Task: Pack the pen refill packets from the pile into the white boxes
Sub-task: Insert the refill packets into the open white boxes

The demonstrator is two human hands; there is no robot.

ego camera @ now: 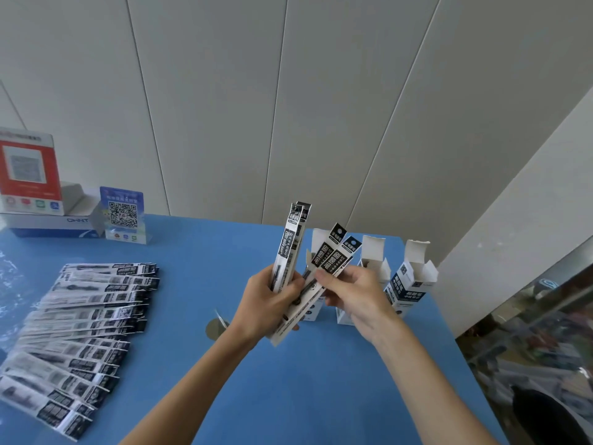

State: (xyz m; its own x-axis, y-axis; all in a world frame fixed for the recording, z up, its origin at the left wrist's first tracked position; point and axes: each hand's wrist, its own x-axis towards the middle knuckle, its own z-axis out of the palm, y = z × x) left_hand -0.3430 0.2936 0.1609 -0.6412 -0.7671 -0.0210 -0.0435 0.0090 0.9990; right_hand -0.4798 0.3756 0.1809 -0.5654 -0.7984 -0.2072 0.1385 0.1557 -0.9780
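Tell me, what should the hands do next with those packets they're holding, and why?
Probably slide the packets pinched in the right hand down into an open white box. Both hands already hold packets above the blue table, the left hand gripping its own bunch, and the boxes stand close by with flaps up. The pile can wait.

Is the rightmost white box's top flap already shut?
No, the rightmost white box stands with its top flap up and open, while the left hand and right hand hold refill packets.
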